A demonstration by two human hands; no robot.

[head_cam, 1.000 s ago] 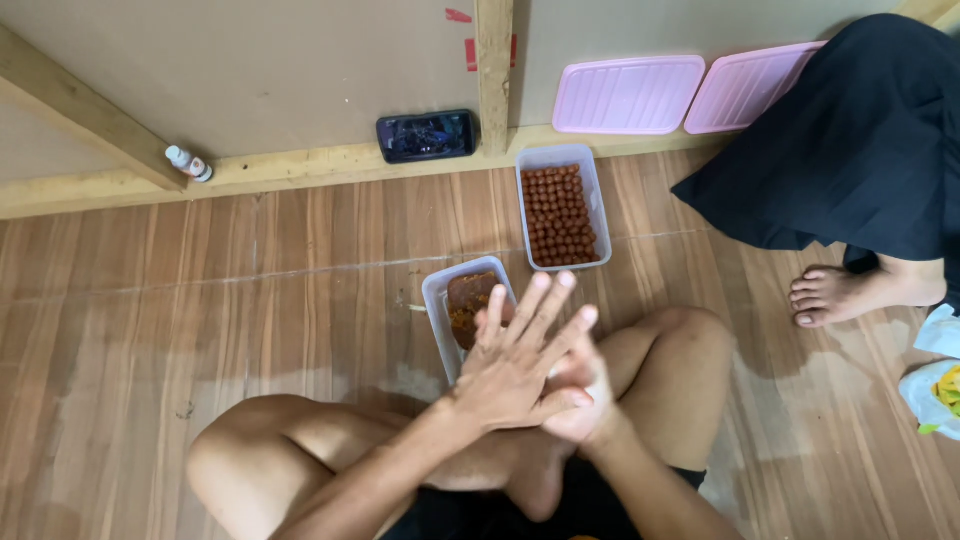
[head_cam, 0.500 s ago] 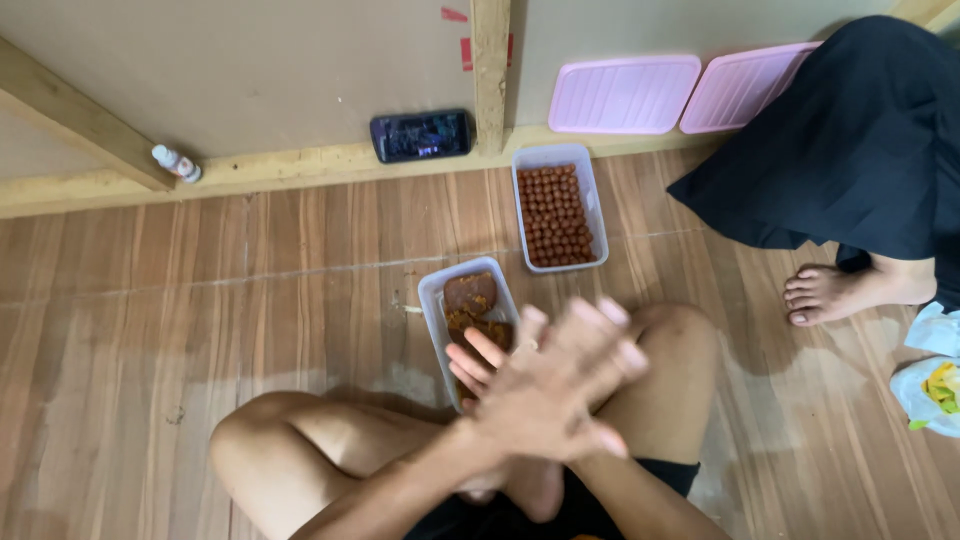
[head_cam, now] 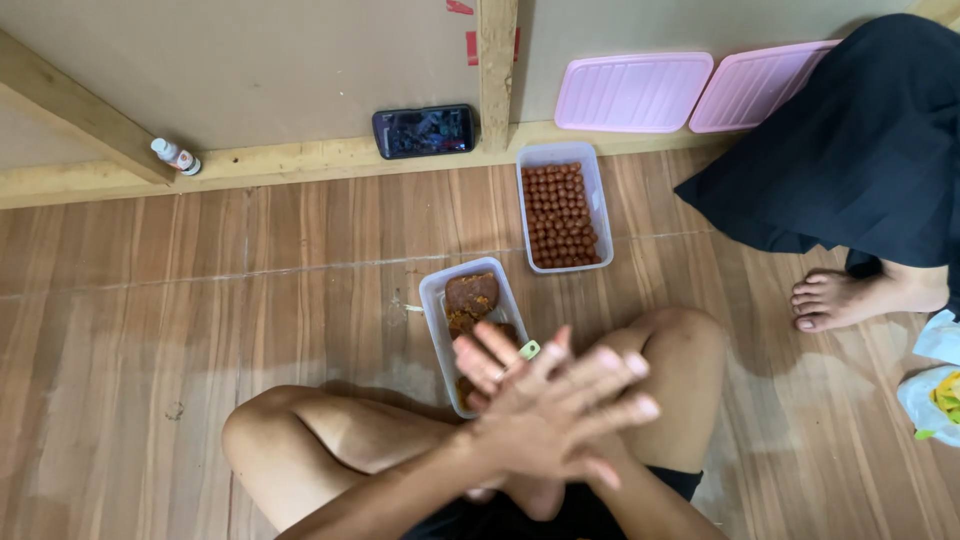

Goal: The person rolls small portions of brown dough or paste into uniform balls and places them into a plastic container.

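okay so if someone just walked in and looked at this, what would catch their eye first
Probably the two hands pressed palm to palm low in the middle, the left hand lying over the right hand, above crossed bare legs. Just beyond them on the wooden floor sits a clear tub of brown paste, and farther back by the wall a tub packed with small brown balls.

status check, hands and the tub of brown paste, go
Left hand pressed flat over right hand, palms together above the tub of brown paste. Nothing visibly gripped. Tub of rolled balls beyond.
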